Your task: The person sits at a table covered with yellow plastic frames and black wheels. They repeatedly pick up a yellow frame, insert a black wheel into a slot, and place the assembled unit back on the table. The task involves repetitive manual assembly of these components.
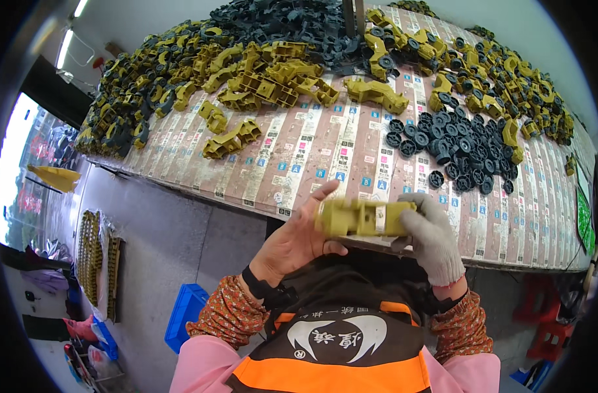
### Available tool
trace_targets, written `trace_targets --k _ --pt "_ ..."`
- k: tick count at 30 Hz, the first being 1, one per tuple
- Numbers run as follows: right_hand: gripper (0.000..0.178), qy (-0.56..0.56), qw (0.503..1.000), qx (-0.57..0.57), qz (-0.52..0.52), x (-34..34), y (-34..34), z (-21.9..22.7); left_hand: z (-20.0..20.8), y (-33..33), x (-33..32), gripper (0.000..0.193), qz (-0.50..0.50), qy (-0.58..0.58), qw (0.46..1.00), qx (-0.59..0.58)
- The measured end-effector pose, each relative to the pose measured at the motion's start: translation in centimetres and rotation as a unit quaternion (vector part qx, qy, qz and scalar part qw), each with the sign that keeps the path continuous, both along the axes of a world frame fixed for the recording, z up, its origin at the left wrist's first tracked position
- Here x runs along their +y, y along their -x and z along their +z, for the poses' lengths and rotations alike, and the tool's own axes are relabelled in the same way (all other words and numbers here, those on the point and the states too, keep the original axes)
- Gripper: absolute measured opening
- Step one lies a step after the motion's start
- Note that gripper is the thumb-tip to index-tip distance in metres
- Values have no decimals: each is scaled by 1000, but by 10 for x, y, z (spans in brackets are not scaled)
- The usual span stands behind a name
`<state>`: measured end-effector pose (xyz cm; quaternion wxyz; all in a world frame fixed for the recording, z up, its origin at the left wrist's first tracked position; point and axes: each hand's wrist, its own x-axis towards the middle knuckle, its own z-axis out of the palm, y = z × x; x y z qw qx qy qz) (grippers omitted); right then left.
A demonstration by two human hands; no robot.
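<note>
I hold an olive-yellow plastic toy body part [364, 217] level between both hands, just in front of the table's near edge. My bare left hand [297, 241] grips its left end with the fingers curled around it. My right hand [430, 237], in a grey knit glove, closes on its right end. On the table beyond lies a spread of small black plastic wheels [453, 147]. More olive-yellow parts [259, 82] lie loose and heaped further back.
The work table [299, 177] is covered with printed strips. A pile of dark grey plastic frames [292, 26] sits at the back centre. Assembled yellow pieces with wheels [502, 78] crowd the back right. A blue crate [184, 314] stands on the floor at the lower left, red stools [547, 327] at the lower right.
</note>
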<state>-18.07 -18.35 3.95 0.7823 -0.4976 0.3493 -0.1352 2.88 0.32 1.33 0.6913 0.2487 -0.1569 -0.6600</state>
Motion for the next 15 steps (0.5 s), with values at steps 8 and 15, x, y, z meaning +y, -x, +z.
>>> trace_targets --k 8,15 --pt "38 101 986 57 119 22 3 11 -18 18 -21 69 174 -41 973 -148" --pt "19 675 705 214 -36 -81 15 -27 -6 13 -13 60 130 -68 988 -56"
